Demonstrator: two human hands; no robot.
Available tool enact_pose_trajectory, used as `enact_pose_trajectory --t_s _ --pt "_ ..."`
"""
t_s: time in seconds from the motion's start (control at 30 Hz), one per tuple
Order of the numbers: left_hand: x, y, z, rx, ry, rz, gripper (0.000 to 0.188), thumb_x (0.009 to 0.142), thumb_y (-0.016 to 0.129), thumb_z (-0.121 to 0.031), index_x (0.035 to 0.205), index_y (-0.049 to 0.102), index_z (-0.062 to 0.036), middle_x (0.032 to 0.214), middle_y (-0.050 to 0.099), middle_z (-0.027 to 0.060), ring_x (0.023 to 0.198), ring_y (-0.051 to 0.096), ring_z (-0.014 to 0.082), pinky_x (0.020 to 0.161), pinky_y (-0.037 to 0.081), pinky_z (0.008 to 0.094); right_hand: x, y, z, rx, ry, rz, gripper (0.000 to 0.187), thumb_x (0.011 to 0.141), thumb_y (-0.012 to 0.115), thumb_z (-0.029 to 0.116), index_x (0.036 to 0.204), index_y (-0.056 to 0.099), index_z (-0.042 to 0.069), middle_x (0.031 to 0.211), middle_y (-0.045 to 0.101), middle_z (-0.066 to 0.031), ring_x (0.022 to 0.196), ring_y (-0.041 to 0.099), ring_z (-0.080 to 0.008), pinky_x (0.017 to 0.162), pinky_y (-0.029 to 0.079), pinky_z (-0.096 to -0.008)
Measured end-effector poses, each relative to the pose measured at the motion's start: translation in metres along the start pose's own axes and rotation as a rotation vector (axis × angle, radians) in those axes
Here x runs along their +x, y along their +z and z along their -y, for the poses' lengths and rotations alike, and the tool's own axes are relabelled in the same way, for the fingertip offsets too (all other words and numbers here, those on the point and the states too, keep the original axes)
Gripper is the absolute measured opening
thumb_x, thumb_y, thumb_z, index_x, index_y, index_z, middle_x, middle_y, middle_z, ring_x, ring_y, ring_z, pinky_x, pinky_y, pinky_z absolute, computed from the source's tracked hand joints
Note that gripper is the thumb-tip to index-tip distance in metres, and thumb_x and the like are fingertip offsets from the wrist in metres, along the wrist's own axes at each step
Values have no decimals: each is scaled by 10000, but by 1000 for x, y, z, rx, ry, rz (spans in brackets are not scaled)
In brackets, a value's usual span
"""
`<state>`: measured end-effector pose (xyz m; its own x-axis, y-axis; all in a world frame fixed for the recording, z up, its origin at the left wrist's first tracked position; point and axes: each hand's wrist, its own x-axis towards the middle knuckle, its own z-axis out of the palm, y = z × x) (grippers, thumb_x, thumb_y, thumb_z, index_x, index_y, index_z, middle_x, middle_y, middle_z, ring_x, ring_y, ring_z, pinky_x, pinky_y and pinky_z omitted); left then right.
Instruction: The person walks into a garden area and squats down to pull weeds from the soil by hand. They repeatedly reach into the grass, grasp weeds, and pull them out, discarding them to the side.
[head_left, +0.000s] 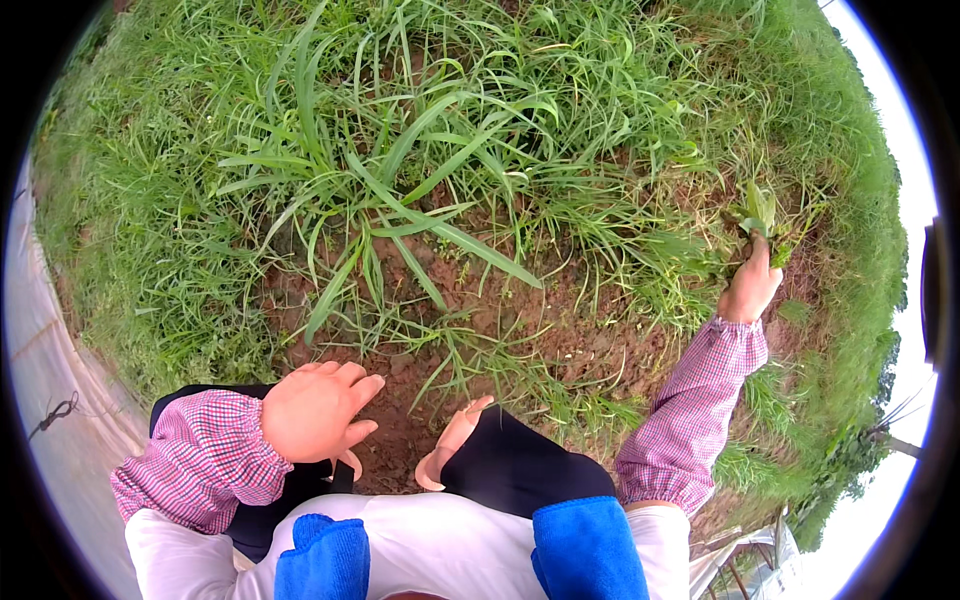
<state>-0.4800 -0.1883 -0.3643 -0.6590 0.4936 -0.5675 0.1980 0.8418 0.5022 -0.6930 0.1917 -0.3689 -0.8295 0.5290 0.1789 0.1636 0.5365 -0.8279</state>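
My right hand [750,287] is stretched out to the far right, its fingers closed on a bunch of weeds [761,207] with broad green leaves. Soil or roots at the bunch's lower end cannot be made out. Close to my body, my left hand [318,408] hovers near my left knee, fingers apart and nothing in them. In front of it grows a large tuft of long-bladed grass [400,205], rooted in reddish-brown soil [470,285]. Smaller grass blades [465,350] stand between that soil and my feet.
Dense grass [170,190] spreads on the left and along the far side. Pale plastic sheeting [60,390] slopes at the left edge. My bare foot [455,440] shows beside my dark-trousered knee [525,465]. A blue towel [590,550] hangs over my front.
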Motion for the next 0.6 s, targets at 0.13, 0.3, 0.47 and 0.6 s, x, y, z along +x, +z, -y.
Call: enact_pose_trajectory --t_s 0.13,0.3,0.47,0.6 --pt "3 3 8 -34 -19 -4 434 683 553 -258 1035 446 -28 948 497 125 859 496 272 750 401 348 -82 -78 6 332 65 -173 255 804 418 152 924 529 -44 861 561 -140 694 578 -198 517 488 -288" --pt "7 -2 6 -31 24 13 437 704 530 -290 1048 446 -34 956 486 108 890 483 251 784 386 344 -47 -158 -25 244 77 -115 237 792 461 131 955 534 -26 801 572 -80 689 550 -120 535 483 -257" --pt "13 -4 0 1 27 -4 435 702 534 -281 1045 445 -29 939 491 111 879 489 259 773 391 343 -2 -103 15 880 65 357 195 793 451 94 944 497 -21 849 563 -84 633 526 -115 523 487 -256" --pt "3 -6 0 -49 -45 -40 426 692 545 -261 1030 450 -20 919 499 127 839 501 283 748 402 344 39 30 25 456 286 408 184 788 458 139 891 520 0 780 570 -67 561 491 -112 503 432 -254"
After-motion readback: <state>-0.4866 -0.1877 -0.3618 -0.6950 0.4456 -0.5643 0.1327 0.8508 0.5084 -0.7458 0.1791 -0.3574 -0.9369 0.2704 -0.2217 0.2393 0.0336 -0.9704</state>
